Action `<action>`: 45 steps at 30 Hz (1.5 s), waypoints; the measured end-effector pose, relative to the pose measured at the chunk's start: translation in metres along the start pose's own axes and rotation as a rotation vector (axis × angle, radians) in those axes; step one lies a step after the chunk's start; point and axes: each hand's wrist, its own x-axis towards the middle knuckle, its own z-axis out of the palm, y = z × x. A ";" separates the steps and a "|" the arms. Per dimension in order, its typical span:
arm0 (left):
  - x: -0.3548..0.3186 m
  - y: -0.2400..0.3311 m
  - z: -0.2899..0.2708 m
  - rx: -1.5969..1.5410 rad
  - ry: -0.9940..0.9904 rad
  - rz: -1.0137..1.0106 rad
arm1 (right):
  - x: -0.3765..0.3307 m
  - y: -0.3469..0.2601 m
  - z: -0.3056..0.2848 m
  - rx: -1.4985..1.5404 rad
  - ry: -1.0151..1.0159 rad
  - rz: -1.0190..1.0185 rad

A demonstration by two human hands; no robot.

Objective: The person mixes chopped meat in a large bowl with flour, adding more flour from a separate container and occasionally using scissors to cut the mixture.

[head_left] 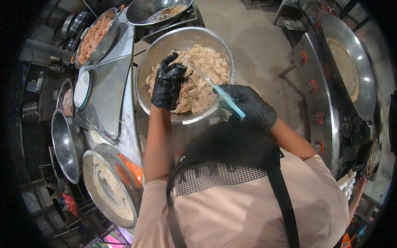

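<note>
A big steel bowl [229, 47] in front of me holds a heap of pale, batter-coated pieces [204, 93]. Over its left part is my left hand [168, 84] in a black glove smeared with batter. Its fingers are bent and apart, and I see nothing held in them. My right hand [254, 105], also black-gloved, is at the bowl's near right rim, closed around a knife [226, 99] with a light blue handle. The narrow blade points up and left over the coated pieces. The palm side of my right hand is hidden.
Left, a metal table [105, 78] bears a whisk [97, 126], a pan of orange-pink pieces [99, 35] and a basin of flour [109, 190]. An empty steel bowl [66, 144] stands beyond. A wok [159, 16] is ahead; another wok [366, 78] with oil sits on the right stove.
</note>
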 end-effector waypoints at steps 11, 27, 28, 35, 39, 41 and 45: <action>-0.015 -0.052 0.012 1.426 -0.473 0.601 | -0.002 -0.004 -0.022 0.213 0.125 0.126; 0.085 -0.057 -0.012 1.597 -0.475 0.424 | 0.031 0.043 -0.016 0.320 0.402 -0.070; 0.084 -0.061 0.007 1.623 -0.545 0.370 | 0.035 0.042 -0.015 0.294 0.439 -0.094; 0.019 -0.017 0.039 1.879 -0.732 0.191 | 0.045 0.062 -0.012 0.106 0.579 -0.179; 0.035 -0.061 0.025 1.894 -0.577 0.501 | 0.049 0.056 -0.013 0.111 0.544 -0.106; 0.056 -0.061 0.047 1.897 -0.588 0.377 | 0.053 0.059 -0.016 0.177 0.559 -0.158; 0.086 -0.064 0.012 1.427 -0.497 0.437 | 0.060 0.063 -0.019 0.174 0.592 -0.112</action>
